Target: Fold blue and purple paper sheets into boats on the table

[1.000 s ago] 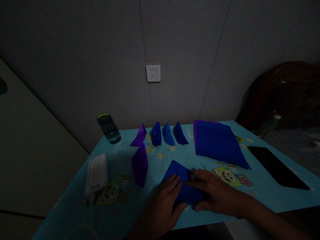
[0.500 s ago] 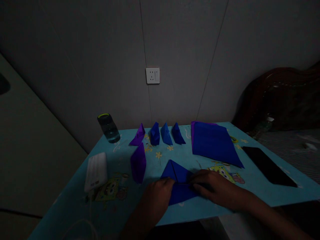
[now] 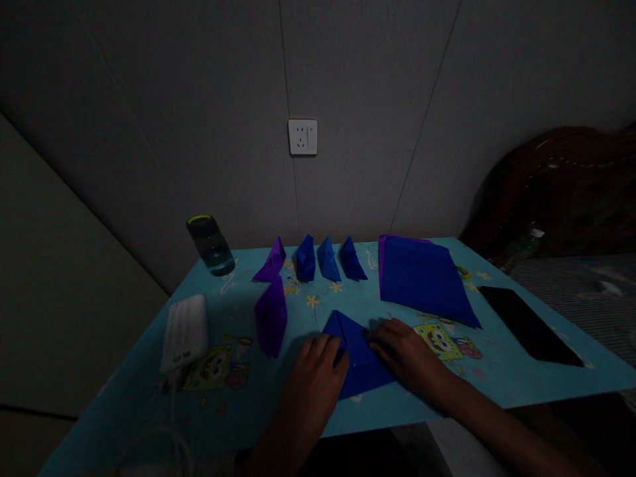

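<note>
A folded sheet of dark blue paper [image 3: 366, 374] lies near the table's front edge, with a pointed top and a centre slit running down from it. My left hand [image 3: 318, 371] is on its left side, fingers bent over the edge and thumb resting on the paper. Across from it, my right hand [image 3: 400, 348] holds the right side, its fingers close together on the slanting edge. What the fingertips do underneath is hidden. Left of the paper stands a purple folded paper piece [image 3: 271, 318], apart from my left hand.
Along the back stand a purple paper boat [image 3: 271, 262] and several blue paper boats [image 3: 305, 260]. Blue sheets [image 3: 422, 278] over purple ones lie at the right rear, near a black phone-like slab [image 3: 529, 324]. A water bottle [image 3: 211, 246] and a white power bank [image 3: 185, 332] with a cable occupy the left.
Both hands have shifted from the paper's middle crease to its outer edges. My left fingers have spread over the left side; my right hand has slid slightly up. The view has tilted a little.
</note>
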`<state>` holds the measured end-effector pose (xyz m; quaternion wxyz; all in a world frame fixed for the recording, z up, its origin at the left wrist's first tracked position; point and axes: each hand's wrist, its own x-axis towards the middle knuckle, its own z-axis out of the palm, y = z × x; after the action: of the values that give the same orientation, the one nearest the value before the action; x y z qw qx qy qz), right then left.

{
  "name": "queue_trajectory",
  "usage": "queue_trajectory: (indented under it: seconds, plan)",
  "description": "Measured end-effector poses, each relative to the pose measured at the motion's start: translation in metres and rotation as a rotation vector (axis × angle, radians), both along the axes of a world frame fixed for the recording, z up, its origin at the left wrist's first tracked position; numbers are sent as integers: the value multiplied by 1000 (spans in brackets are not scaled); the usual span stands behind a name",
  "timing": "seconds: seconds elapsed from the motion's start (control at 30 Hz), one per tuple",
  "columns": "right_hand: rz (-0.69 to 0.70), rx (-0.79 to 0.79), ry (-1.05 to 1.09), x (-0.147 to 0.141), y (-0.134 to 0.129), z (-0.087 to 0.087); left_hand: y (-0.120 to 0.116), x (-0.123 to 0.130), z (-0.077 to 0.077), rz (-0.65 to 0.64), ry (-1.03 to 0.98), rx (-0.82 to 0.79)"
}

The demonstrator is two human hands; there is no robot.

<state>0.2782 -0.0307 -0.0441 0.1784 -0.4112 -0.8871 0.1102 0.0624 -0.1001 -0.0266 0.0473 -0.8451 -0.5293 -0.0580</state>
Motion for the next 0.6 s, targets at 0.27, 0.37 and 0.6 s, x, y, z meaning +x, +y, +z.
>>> queue_trajectory:
  seconds: [0.27, 0.37, 0.6]
  plan:
    - [-85, 232, -228, -6, -4, -2, 7, 10, -14, -72, -114, -81]
    - [-86, 129, -209, -7, -5, -1, 8, 11, -15, -25, -193, -107]
    - [-144, -110, -33, 11, -3, 10, 6, 8, -18, 133, -312, -69]
